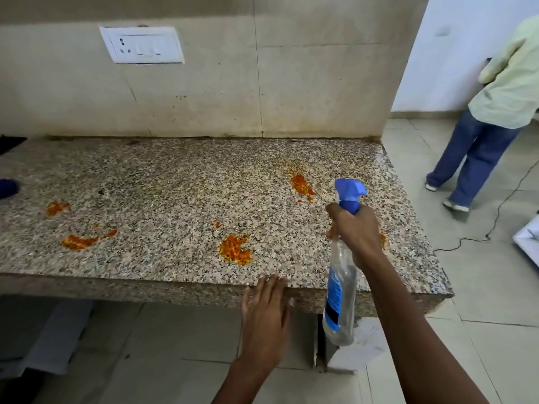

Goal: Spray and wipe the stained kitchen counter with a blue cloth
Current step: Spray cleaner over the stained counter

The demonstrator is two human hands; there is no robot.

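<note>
The speckled granite counter (175,176) carries several orange stains, the largest one (235,249) near the front edge and another stain (302,185) at the right. My right hand (354,228) is shut on the neck of a clear spray bottle (341,287) with a blue trigger head, held over the counter's front right part. My left hand (267,313) is flat and open, fingertips touching the counter's front edge. A blue cloth (8,188) lies at the far left edge, mostly out of frame.
A beige tiled wall with a white switch plate (142,45) backs the counter. A person (495,112) in a pale shirt and jeans stands on the tiled floor to the right. A black cable (495,223) runs across that floor.
</note>
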